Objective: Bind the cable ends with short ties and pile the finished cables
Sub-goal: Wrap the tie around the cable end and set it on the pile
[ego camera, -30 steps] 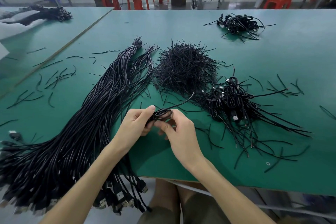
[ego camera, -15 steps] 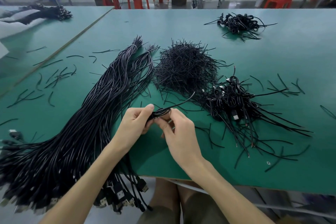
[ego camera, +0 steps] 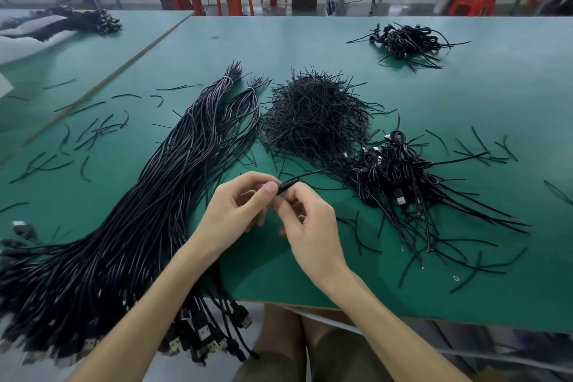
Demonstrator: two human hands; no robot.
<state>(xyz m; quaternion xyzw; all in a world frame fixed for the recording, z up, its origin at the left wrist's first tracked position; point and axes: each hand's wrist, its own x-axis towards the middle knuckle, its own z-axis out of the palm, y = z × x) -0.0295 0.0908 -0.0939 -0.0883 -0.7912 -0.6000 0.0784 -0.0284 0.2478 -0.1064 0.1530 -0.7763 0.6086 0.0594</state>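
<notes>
Head view: left hand (ego camera: 235, 211) and right hand (ego camera: 310, 226) both pinch a thin black cable (ego camera: 297, 179) just in front of the tie heap (ego camera: 313, 118), one loose end poking toward the heap. Finished cables (ego camera: 393, 170), looped and tangled, sit right of the heap on the green desk (ego camera: 511, 87).

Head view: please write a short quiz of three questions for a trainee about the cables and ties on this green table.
1. True or false: the mound of short ties lies between the long cable bundle and the nearer pile of finished cables.
2. What do the left hand and the right hand pinch together? A) a black cable B) a screwdriver C) a roll of tape
3. Fill in: the plugs of the long cable bundle hang over the ___ edge of the table.
Key: 1 true; 2 A; 3 near.
</notes>
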